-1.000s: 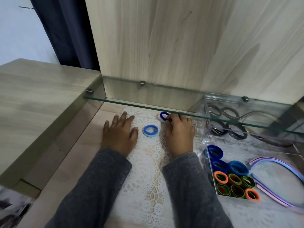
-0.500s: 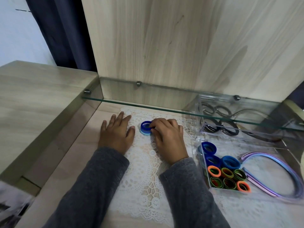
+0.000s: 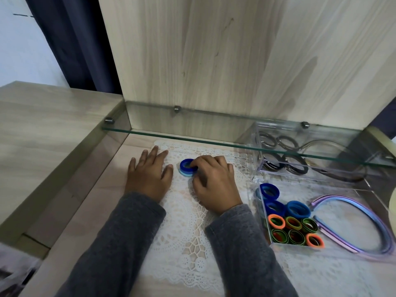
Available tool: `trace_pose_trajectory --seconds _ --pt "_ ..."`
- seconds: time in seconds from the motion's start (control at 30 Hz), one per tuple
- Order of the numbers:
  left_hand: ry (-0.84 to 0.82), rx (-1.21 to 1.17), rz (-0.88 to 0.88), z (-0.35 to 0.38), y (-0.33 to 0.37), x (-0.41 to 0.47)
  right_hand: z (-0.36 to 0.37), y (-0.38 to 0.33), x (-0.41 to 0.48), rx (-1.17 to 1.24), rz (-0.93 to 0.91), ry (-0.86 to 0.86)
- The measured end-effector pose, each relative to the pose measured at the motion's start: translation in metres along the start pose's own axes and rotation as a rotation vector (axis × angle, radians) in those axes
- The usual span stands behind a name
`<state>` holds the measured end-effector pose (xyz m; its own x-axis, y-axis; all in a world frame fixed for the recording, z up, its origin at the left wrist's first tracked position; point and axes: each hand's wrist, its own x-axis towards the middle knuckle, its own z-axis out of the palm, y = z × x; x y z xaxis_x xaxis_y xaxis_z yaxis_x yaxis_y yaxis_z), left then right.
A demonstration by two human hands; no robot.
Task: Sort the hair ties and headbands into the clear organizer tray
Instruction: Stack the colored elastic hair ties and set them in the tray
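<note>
A dark blue hair tie [image 3: 185, 165] lies stacked on a light blue hair tie [image 3: 186, 173] on the lace mat. My right hand [image 3: 214, 182] has its fingertips closed on the right side of this stack. Left of the ties, my left hand [image 3: 149, 175] rests flat on the mat with fingers spread, holding nothing. The clear organizer tray [image 3: 257, 196] sits to the right; its near-left compartment holds several blue, orange and green hair ties [image 3: 288, 221], and pastel headbands [image 3: 351, 224] lie in the compartment beside it.
A glass shelf [image 3: 214, 141] spans just above and beyond my hands. Under it at the back right a clear box [image 3: 257, 166] holds dark hair ties and headbands. A raised wooden surface [image 3: 42, 129] borders the left. The white lace mat [image 3: 184, 243] covers the desk.
My right hand carried the dark blue tie from the back of the mat leftward and set it on the light blue tie. The left hand stayed put.
</note>
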<state>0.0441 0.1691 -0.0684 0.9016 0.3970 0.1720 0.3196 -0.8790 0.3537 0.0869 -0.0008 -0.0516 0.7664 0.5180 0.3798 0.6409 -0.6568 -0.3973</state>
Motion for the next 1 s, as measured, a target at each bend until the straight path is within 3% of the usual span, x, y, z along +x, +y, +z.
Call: trace_pose_trajectory --seconds 0.83,1.0 --pt "-0.053 0.007 -0.023 -0.005 0.004 0.000 -0.024 -0.011 -0.006 -0.177 0.098 -0.187" --pt "0.167 0.104 0.102 -0.012 0.010 -0.009 -0.037 -0.010 -0.012 -0.243 0.096 -0.235"
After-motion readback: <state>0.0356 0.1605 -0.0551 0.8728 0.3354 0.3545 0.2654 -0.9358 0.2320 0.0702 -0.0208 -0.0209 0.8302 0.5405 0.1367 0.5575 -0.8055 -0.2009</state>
